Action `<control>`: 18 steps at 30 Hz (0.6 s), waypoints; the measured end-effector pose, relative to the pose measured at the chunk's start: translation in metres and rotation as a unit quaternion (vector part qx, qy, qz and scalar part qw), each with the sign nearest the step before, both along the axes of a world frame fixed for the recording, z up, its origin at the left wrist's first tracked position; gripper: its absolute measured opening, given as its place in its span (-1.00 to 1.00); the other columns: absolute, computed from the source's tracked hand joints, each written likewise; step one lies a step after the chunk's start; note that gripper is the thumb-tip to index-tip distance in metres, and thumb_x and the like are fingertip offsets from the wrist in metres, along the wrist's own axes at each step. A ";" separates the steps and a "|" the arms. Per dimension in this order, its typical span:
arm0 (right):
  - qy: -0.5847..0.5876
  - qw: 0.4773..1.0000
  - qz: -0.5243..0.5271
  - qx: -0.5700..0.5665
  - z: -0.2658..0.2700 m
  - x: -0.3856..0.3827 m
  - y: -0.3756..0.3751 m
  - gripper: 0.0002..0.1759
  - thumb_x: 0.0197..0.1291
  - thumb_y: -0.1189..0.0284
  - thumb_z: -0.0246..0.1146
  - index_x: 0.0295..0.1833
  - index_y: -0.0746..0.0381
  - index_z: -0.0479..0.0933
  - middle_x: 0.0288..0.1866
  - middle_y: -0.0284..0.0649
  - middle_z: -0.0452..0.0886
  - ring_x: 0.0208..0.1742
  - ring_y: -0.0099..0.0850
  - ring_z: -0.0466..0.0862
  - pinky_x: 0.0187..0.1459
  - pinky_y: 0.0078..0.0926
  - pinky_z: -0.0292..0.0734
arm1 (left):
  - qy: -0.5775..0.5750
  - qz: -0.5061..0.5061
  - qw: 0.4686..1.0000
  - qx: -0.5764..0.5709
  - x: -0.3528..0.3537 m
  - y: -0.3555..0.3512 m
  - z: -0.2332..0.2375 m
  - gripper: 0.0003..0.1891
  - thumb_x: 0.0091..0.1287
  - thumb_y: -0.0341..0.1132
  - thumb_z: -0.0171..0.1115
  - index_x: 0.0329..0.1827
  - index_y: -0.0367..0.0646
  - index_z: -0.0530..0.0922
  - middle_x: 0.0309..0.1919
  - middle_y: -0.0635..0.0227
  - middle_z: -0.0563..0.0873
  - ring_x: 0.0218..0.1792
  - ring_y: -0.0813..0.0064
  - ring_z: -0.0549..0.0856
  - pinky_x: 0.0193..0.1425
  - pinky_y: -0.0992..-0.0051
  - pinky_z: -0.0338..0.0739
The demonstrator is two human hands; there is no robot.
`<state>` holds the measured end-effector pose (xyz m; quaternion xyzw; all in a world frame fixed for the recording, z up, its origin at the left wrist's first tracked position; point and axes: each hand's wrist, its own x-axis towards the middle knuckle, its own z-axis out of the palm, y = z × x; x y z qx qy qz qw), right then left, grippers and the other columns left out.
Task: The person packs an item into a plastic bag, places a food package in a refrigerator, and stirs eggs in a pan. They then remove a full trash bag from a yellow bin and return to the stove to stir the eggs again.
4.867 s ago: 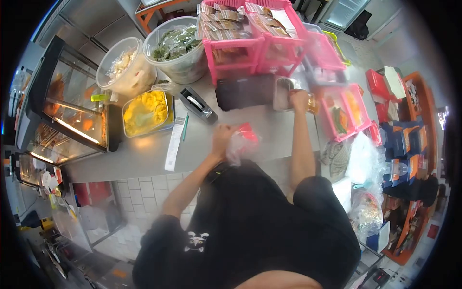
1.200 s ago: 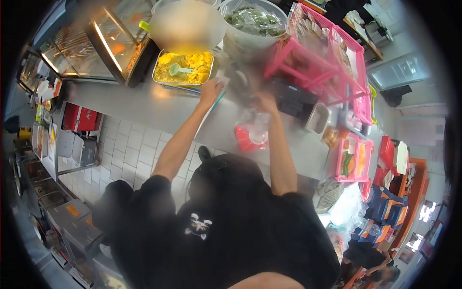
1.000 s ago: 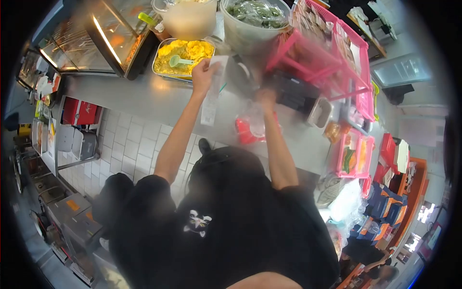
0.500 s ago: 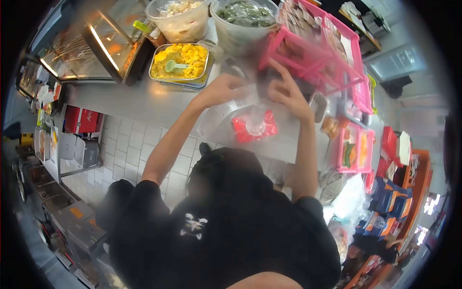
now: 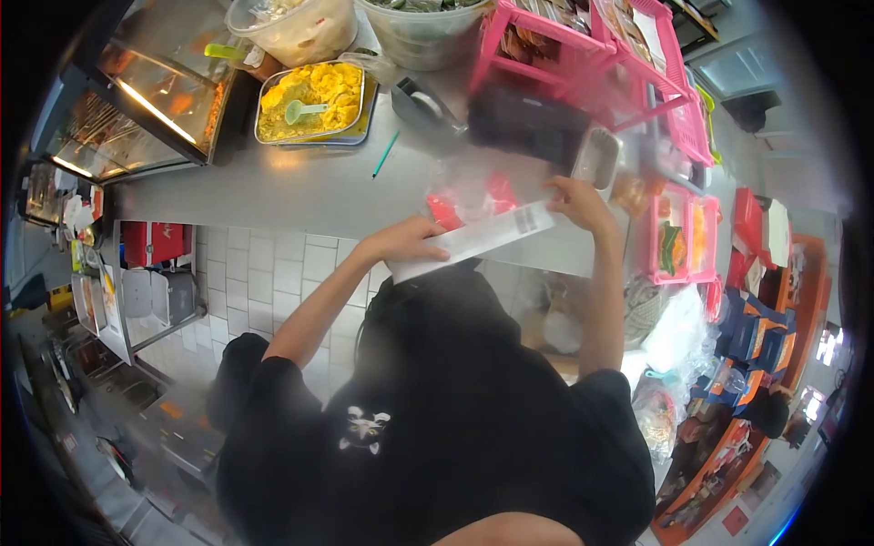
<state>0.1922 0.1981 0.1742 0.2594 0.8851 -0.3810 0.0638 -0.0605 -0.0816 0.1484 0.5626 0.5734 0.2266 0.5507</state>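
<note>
A long white paper slip [image 5: 482,239] with a dark printed block at its right end stretches between my two hands at the near edge of the table. My left hand [image 5: 407,240] grips its left end, thumb on top. The right end is pinched in the fingers of my right hand [image 5: 581,206]. Just behind the slip lies a clear plastic bag [image 5: 466,180] with red patches, partly covered by the paper. Farther back are a blurred black device [image 5: 526,123], a dark grey object [image 5: 423,107] and a thin teal stick [image 5: 386,155].
At the back stand a metal tray [image 5: 265,137] of yellow food with a green scoop, two tubs and a pink basket [image 5: 628,41]. A heated glass display [image 5: 155,109] is at left. To the right sit a metal tin [image 5: 597,156] and a pink food container [image 5: 681,235].
Both hands have drawn back toward my body from the rear of the table, and the white slip is now held flat between them. The teal stick is now in plain sight.
</note>
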 end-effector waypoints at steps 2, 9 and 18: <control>-0.015 0.999 -0.018 0.049 -0.040 0.001 0.005 -0.51 0.03 0.43 0.45 0.14 0.14 0.60 -0.38 -0.16 0.66 -0.31 -0.21 0.68 -0.20 -0.25 0.54 | -0.052 0.092 0.994 0.004 0.002 -0.010 -0.052 -0.52 0.32 -0.03 0.35 0.03 -0.31 0.65 -0.40 0.29 0.70 -0.25 0.45 0.64 -0.01 0.41 0.53; 0.032 0.965 -0.221 0.141 -0.139 -0.028 -0.056 -0.61 0.17 0.32 0.33 0.11 0.19 0.60 -0.14 -0.07 0.73 -0.07 -0.06 0.71 -0.03 -0.24 0.56 | -0.112 0.163 0.980 -0.018 -0.015 -0.022 -0.101 -0.65 0.35 -0.21 0.35 0.05 -0.29 0.66 0.03 0.28 0.60 0.07 0.46 0.57 0.19 0.42 0.42; 0.247 0.939 -0.234 0.053 -0.101 -0.153 -0.053 -0.48 0.30 0.11 0.27 0.20 0.26 0.55 0.01 0.02 0.71 0.04 -0.17 0.72 0.03 -0.33 0.60 | -0.151 0.179 0.969 -0.077 -0.017 -0.064 -0.114 -0.70 0.23 -0.26 0.46 -0.09 -0.30 0.73 -0.17 0.38 0.73 -0.11 0.58 0.64 0.00 0.49 0.51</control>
